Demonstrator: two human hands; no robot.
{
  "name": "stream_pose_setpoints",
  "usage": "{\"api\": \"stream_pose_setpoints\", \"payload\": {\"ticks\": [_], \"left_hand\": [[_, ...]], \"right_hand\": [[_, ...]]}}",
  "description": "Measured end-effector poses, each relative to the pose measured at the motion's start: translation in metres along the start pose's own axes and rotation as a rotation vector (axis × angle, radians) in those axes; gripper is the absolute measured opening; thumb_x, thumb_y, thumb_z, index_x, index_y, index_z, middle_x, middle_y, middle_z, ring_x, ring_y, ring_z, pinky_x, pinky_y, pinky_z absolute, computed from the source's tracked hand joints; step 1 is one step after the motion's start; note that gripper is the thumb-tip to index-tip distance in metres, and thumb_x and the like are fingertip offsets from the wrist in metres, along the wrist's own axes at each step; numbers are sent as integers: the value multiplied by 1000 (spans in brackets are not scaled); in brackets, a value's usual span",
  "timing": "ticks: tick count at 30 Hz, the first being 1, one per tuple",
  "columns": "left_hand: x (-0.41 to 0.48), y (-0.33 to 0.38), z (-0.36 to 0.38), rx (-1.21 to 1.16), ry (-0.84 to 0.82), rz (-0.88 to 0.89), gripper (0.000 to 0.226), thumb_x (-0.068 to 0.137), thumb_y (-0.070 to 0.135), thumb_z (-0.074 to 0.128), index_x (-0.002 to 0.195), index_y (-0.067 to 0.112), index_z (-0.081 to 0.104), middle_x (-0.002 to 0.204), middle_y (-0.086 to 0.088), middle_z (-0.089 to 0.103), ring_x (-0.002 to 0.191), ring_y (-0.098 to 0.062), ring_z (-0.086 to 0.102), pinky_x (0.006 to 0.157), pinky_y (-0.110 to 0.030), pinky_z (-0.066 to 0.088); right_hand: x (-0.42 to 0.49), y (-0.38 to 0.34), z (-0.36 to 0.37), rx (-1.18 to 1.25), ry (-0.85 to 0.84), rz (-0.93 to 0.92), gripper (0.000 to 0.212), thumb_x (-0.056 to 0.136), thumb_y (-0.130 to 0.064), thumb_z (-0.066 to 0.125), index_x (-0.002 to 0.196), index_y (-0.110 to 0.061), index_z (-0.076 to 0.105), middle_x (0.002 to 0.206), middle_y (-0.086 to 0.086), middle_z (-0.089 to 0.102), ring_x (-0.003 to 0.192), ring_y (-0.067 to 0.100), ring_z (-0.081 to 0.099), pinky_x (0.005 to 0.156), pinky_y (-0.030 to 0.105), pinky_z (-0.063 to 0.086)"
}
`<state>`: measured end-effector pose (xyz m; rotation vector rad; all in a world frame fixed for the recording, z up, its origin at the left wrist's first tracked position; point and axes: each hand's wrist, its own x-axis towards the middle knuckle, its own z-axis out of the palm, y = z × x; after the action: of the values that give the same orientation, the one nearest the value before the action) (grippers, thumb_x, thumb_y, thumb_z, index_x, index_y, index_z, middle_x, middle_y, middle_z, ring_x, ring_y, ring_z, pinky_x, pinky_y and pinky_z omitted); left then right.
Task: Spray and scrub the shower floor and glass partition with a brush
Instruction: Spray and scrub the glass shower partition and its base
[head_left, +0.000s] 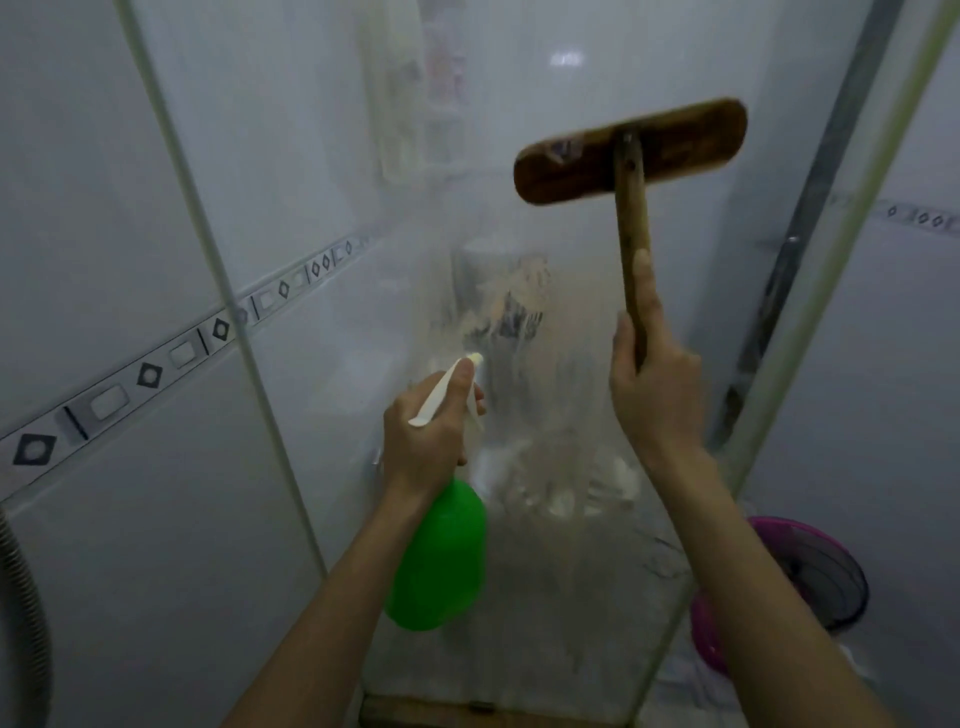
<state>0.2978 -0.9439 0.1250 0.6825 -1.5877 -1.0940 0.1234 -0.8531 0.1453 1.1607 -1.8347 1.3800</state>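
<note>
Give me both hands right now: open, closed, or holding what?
Left hand: closed around the green spray bottle, finger at its white trigger.
Right hand: gripping the wooden brush by its handle, index finger extended along it.

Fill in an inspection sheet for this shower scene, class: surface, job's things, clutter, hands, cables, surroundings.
Surface: glass partition is streaked and cloudy with wet residue.
Job's things: wooden brush is raised at the glass; green spray bottle has its nozzle pointing at the glass.
Clutter: pink basin sits low on the right.
Hands: left hand grips the spray bottle's head; right hand grips the brush handle.
Cables: nothing seen; a ribbed hose is at the lower left edge.
Surroundings: white tiled wall with a patterned border strip.
</note>
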Motion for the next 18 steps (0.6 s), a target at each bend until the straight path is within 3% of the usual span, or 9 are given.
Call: {"api": "stream_pose_setpoints", "payload": {"ticks": [3,9,15,18], "left_hand": [[1,2,11,-23,-37,-40,47,100,37,58,62,10,66,62,-15,65,36,-14,49,39,-23,42],[0,-1,14,-52,-120,-22,51,102,37,54,68,2,69,63,-4,69,35,-17,48,42,-28,44],[-2,-2,21,-75,-37,-136,52,99,44,57,64,8,68,60,-10,66,35,-15,47,41,-25,42],[-2,-8,9,-115,-34,-95,44,101,42,54,71,16,74,72,-8,75,34,-22,48,41,-24,42]], "right_hand": [[25,-2,-3,-16,45,-38,54,103,-22,42,152,-23,19,51,0,40,38,15,37,38,21,34],[-89,34,-15,-57,-103,113,59,99,-20,46,151,-29,20,51,-15,31,36,5,31,38,12,26],[20,6,-22,18,29,27,56,102,-21,42,152,-28,17,50,-4,36,38,11,32,38,20,33],[-23,30,-18,-39,-30,-2,57,101,-20,42,152,-25,18,51,-4,38,37,7,32,36,18,32]]}}
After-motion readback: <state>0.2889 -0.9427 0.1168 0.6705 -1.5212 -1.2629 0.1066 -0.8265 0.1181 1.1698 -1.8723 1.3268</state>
